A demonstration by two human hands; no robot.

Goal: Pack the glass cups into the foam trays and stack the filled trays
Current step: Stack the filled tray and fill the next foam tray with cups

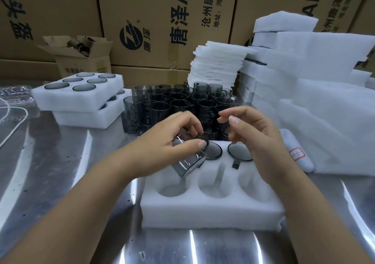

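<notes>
Presently on the steel table (60, 182): one foam tray (211, 209), two seated cups (240, 152) base-up in its far row, three near pockets unfilled. One stack of two filled trays (81, 101), six cups showing on top. Loose cups (178, 103) behind, too crowded to count. Left hand (170, 141) grips one glass cup (188, 162) above the tray's left pockets, long axis tilted, mouth down-left, base up-right. Right hand (257, 139) loosely curled, holding nothing, just right of it.

left hand (178, 141): bare, forearm bare | right hand (257, 139): bare, short plain nails
</notes>
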